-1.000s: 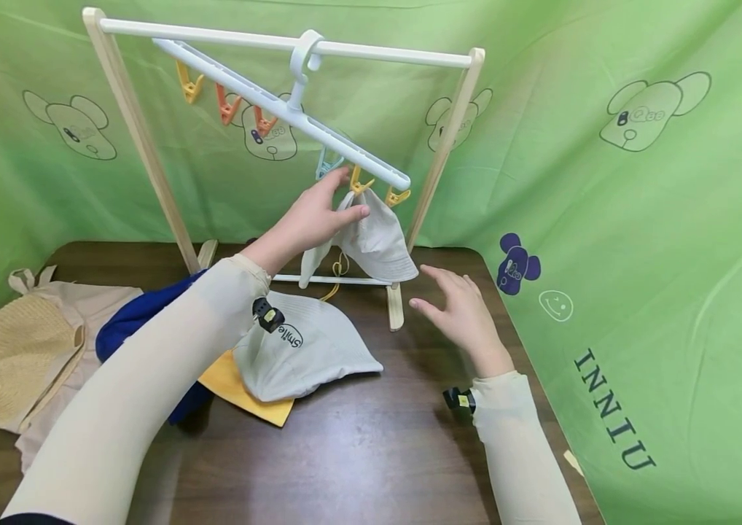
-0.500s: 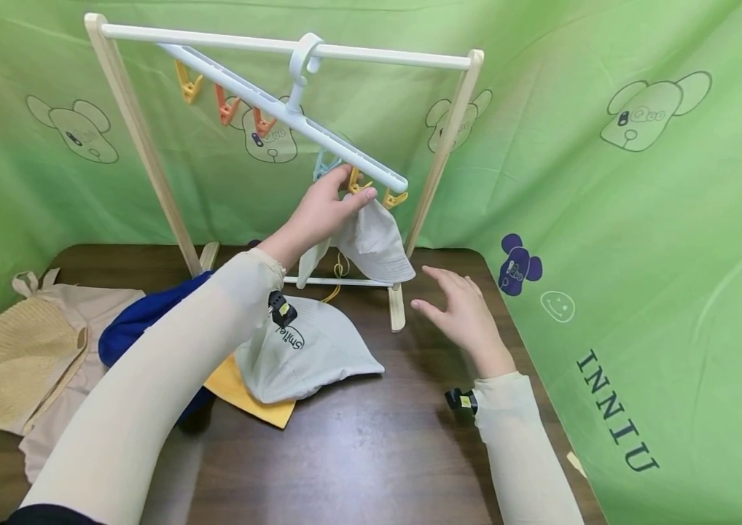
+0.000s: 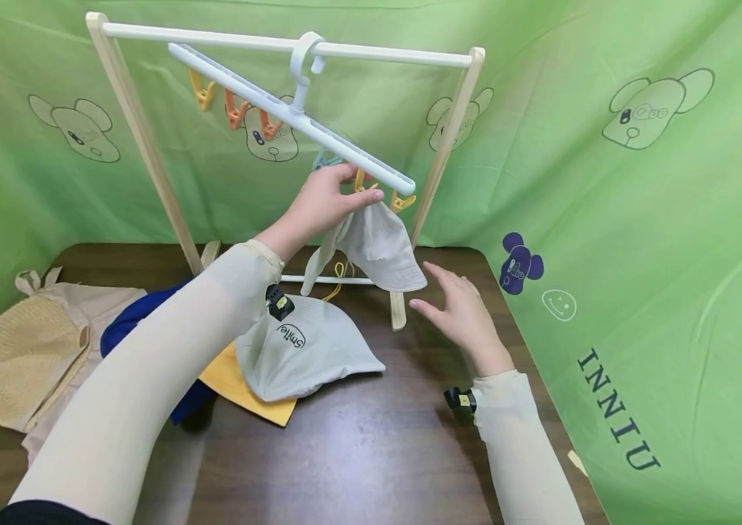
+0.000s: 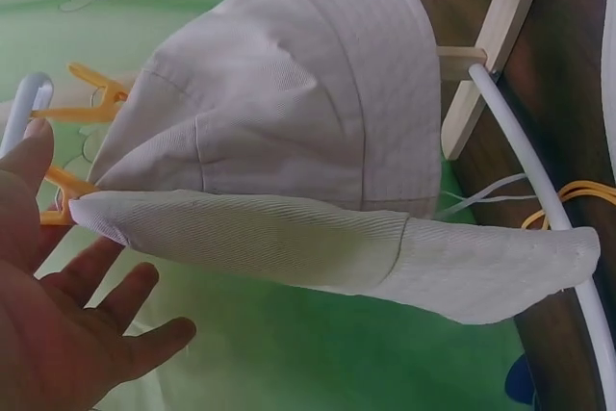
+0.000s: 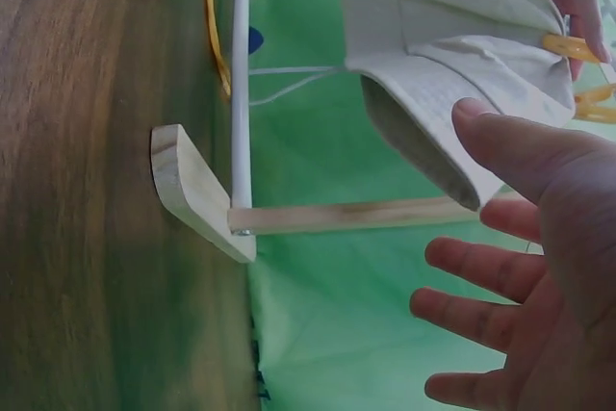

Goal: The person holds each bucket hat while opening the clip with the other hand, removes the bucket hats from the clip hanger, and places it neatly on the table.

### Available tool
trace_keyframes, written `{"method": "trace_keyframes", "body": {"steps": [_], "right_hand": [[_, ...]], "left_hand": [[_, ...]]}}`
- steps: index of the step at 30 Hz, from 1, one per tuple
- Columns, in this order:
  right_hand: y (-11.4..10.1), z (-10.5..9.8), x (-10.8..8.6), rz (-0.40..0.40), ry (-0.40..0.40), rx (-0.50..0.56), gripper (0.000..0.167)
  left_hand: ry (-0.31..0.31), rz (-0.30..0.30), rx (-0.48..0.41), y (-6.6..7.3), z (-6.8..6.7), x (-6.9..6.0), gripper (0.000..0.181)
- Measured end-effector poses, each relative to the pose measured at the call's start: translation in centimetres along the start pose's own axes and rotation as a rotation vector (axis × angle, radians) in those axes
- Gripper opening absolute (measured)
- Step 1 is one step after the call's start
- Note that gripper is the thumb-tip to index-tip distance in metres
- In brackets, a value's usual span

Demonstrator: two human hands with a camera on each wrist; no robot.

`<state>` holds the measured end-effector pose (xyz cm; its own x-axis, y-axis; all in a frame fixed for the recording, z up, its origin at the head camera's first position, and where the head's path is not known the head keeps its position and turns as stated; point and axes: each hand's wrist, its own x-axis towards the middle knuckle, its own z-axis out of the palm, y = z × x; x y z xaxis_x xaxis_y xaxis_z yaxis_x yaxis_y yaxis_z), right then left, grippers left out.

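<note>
A light beige bucket hat hangs folded from a yellow clip on the white hanger. My left hand is at that clip, thumb and index finger pinching it; its other fingers are spread beside the hat in the left wrist view. My right hand is held in the air at the hat's right, fingers apart and holding nothing. In the right wrist view its thumb overlaps the hat brim; contact cannot be told. A second yellow clip hangs at the hanger's right end.
A wooden rack with a white bar carries the hanger. Orange clips hang on its left half. On the table lie a grey "Smile" hat, yellow cloth, a blue item and a straw hat.
My left thumb has moved up to the yellow clip, and the fingers have closed on it. The hanger and hung hat have shifted slightly right. My right hand has stayed in place.
</note>
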<state>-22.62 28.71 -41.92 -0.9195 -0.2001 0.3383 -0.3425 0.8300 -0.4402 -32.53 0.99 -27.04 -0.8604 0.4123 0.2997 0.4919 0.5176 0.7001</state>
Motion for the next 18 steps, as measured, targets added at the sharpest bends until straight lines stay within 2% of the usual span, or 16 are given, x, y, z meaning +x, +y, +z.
{"method": "trace_keyframes", "body": {"steps": [7,18], "right_hand": [[-0.1,0.9,0.1,0.017,0.028,0.079,0.081],[-1.4,1.7,0.2,-0.006,0.133,0.1,0.062]], "left_hand": [[0.001,0.0,0.056,0.4,-0.3,-0.4,0.044],[-0.006,0.002,0.096,0.3,-0.9,-0.4,0.052]]}}
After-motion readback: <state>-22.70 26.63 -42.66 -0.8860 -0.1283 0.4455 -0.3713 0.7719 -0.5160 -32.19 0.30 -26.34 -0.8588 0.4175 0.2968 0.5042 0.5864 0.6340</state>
